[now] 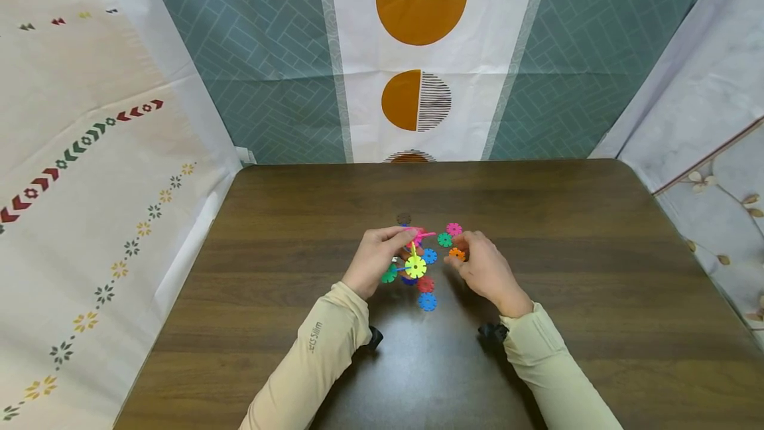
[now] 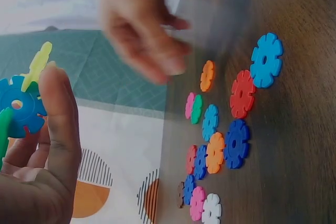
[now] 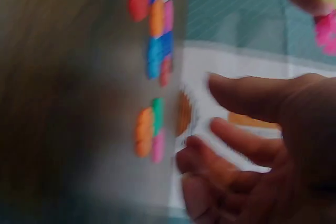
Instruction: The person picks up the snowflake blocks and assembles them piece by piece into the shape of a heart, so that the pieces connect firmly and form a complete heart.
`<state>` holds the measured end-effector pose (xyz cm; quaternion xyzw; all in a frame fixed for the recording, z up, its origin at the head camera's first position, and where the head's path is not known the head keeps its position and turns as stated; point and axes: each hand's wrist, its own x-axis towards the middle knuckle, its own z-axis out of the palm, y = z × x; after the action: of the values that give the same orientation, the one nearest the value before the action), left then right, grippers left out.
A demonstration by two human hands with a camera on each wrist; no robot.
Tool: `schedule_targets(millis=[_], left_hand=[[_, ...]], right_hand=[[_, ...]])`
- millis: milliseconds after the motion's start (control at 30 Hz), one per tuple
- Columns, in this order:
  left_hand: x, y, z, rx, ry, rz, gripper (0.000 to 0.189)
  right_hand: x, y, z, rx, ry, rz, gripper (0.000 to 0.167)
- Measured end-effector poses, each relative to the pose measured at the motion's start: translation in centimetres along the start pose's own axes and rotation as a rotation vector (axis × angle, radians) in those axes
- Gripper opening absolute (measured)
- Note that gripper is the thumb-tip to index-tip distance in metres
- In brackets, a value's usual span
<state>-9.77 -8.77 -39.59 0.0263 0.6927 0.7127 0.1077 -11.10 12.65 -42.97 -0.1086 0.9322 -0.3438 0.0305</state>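
Note:
My left hand [image 1: 377, 259] holds up a joined cluster of notched plastic snowflake discs, pinched between thumb and fingers. A yellow disc [image 1: 416, 267] faces the head camera, and a blue disc [image 2: 27, 116] shows beside the thumb in the left wrist view. Green and pink pieces also belong to the cluster; the fingers hide part of it. To the right, my right hand [image 1: 486, 269] hovers over the table with fingers loosely bent and nothing between them. Close by its fingertips in the head view is a loose orange disc [image 1: 456, 254].
Loose discs lie flat on the brown wooden table [image 1: 537, 204]: a light blue one [image 2: 266, 60], a red one [image 2: 242, 94], a dark blue one [image 2: 237, 150], a white one [image 2: 212, 211] and several more. A patterned curtain [image 1: 274, 85] hangs behind the table's far edge.

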Motion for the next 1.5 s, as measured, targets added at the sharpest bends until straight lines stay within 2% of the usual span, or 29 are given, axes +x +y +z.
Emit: schedule_targets(millis=[67,133,333,533,600,700,900,1033,1233,1500], left_hand=[[-0.1,0.0,-0.1,0.0,-0.004,-0.013,0.031],[-0.1,0.0,-0.1,0.006,-0.005,-0.021,0.03],[0.0,0.0,-0.2,0.017,-0.003,-0.036,0.029],[0.1,-0.1,-0.1,-0.028,-0.001,-0.032,0.029],[0.1,-0.1,-0.1,-0.041,0.012,-0.033,0.028],[0.1,-0.1,-0.1,-0.057,0.034,-0.036,0.026],[0.1,0.1,-0.1,-0.052,0.055,-0.031,0.025],[0.0,0.2,-0.1,-0.024,0.076,-0.02,0.024],[0.1,0.1,0.0,-0.019,0.048,-0.01,0.027],[0.0,0.2,0.0,-0.019,0.038,-0.008,0.029]], right_hand=[[0.3,0.9,0.4,-0.08,-0.061,0.055,0.045],[0.6,1.6,0.7,-0.12,-0.085,0.089,0.048],[1.4,2.4,1.3,-0.144,-0.072,0.144,0.046],[1.5,2.6,1.1,-0.133,-0.08,0.169,0.038],[1.4,2.7,1.0,-0.098,-0.07,0.164,0.035],[1.2,2.6,0.8,0.029,-0.046,0.111,0.032],[0.2,1.1,-0.6,0.401,0.042,-0.086,0.036],[-0.5,-0.5,-1.6,0.562,0.077,-0.176,0.03],[-0.9,-1.9,-2.2,0.613,0.055,-0.203,0.031],[-1.1,-2.3,-2.3,0.588,0.043,-0.205,0.029]])
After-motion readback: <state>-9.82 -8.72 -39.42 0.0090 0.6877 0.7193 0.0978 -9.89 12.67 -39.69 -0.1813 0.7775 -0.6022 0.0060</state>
